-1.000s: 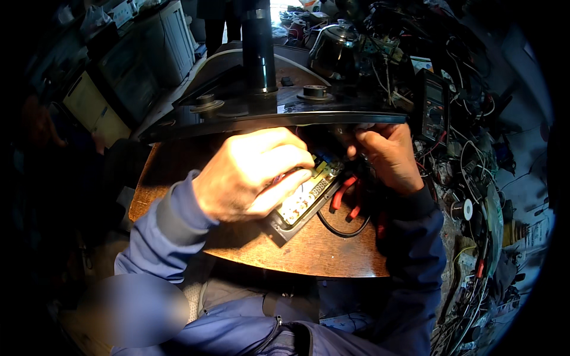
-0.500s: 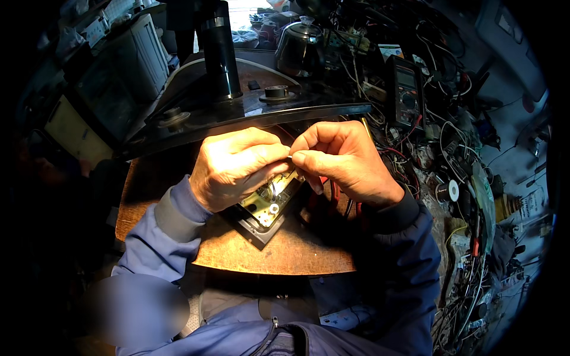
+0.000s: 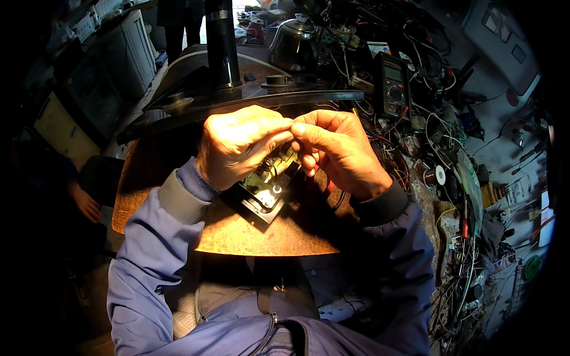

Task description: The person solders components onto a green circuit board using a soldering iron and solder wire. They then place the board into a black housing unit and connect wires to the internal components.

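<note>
My left hand (image 3: 237, 142) and my right hand (image 3: 341, 148) meet at the fingertips above the lit table. Thumb and forefinger of each are pinched together; whatever they hold is too small to make out. Below and between them lies a yellowish circuit board (image 3: 259, 184) with wires on it, set in a dark flat casing (image 3: 258, 218). My left hand covers part of the board's far side. Beneath my right hand a red curved piece (image 3: 328, 188) shows, mostly in shadow.
The wooden table (image 3: 237, 240) has a dark panel (image 3: 297, 97) and black post (image 3: 222, 53) behind it. A kettle (image 3: 295, 44) stands farther back. To the right are a multimeter (image 3: 393, 89), a wire spool (image 3: 436, 175) and tangled cables. Another person's hand (image 3: 86, 204) is at left.
The whole view has shifted, and the table sits slightly higher in it. My hands stay together, their fingertips now farther above the board. Another person's hand has come into sight at left.
</note>
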